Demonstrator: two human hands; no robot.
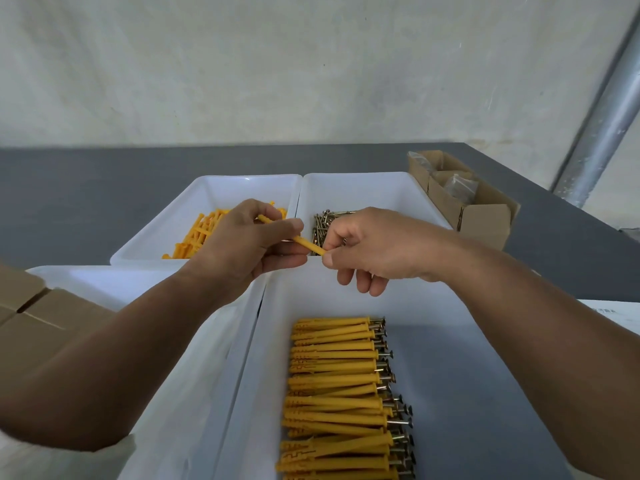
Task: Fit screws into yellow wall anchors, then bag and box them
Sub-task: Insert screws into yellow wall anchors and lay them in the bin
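As the left hand (242,247) clasps a slim yellow plastic anchor (306,243), the right hand (377,251) pinches its end. Both grips hold it.

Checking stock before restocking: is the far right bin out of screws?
No, a pile of screws lies in the far right bin.

anchors (341,393) yellow-orange, screw heads dark grey. loose anchors (194,233) same yellow. screws (323,223) brassy. bins (450,306) white. table (86,181) dark grey. cartons (485,216) plain brown. wall (277,64) mottled off-white.
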